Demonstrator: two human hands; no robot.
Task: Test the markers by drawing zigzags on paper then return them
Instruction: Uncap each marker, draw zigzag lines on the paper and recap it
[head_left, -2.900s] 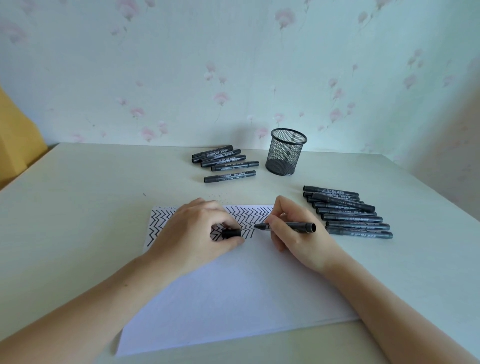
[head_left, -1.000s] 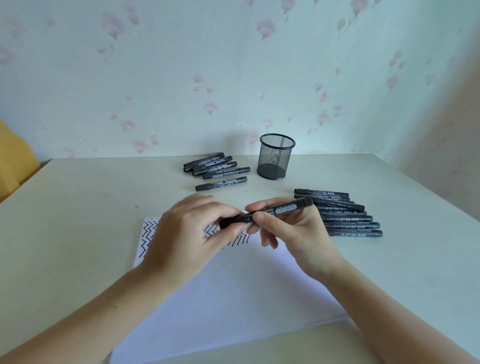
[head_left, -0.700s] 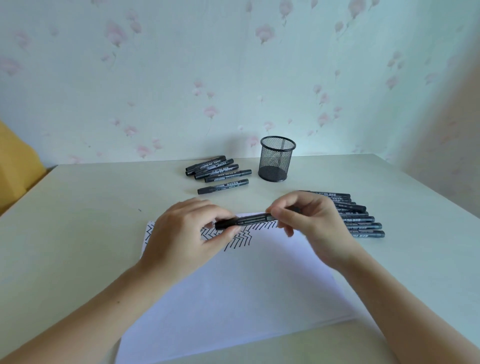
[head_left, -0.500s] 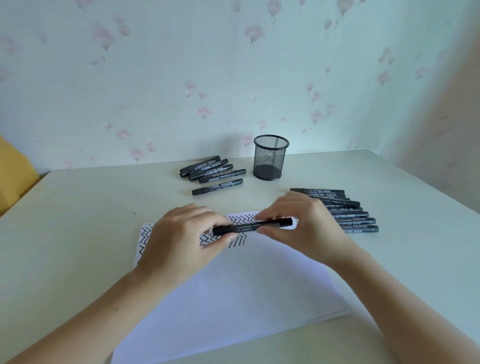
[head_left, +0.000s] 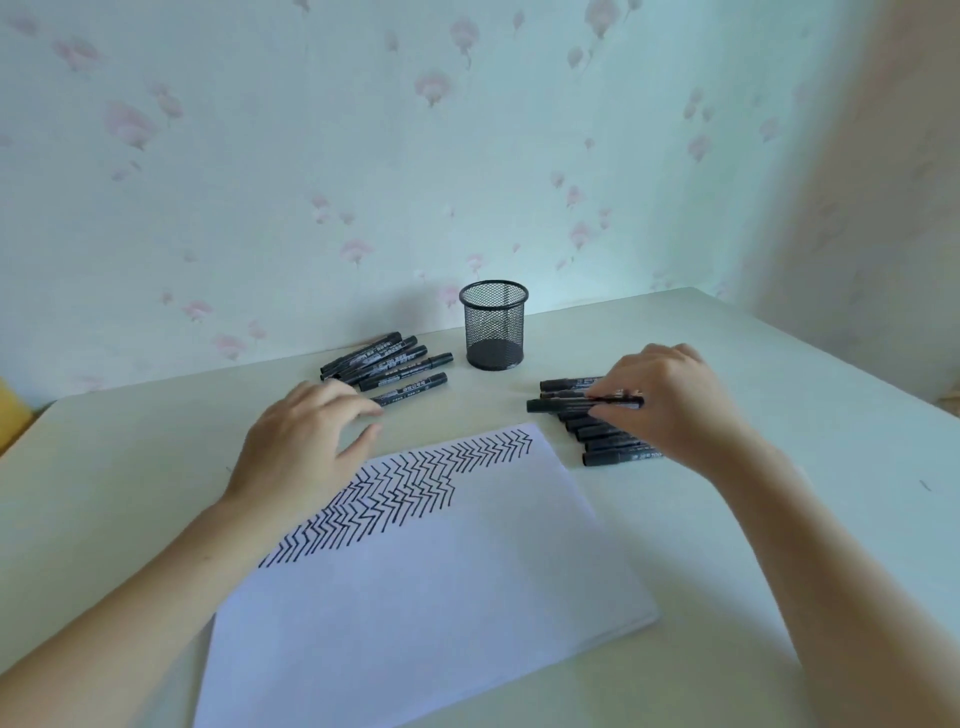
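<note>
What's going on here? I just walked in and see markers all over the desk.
A person is testing black markers. The right hand holds a capped marker over the row of markers on the right. The left hand reaches, empty, toward the pile of markers beside the mesh pen cup. The paper shows zigzags.

The paper (head_left: 415, 597) is white, with rows of black zigzags (head_left: 415, 483) across its far part. The markers (head_left: 387, 366) are black with pale lettering. The mesh cup (head_left: 493, 325) is black. The surface (head_left: 130, 467) is cream. The wallpaper (head_left: 363, 156) is pale green with pink flowers.
</note>
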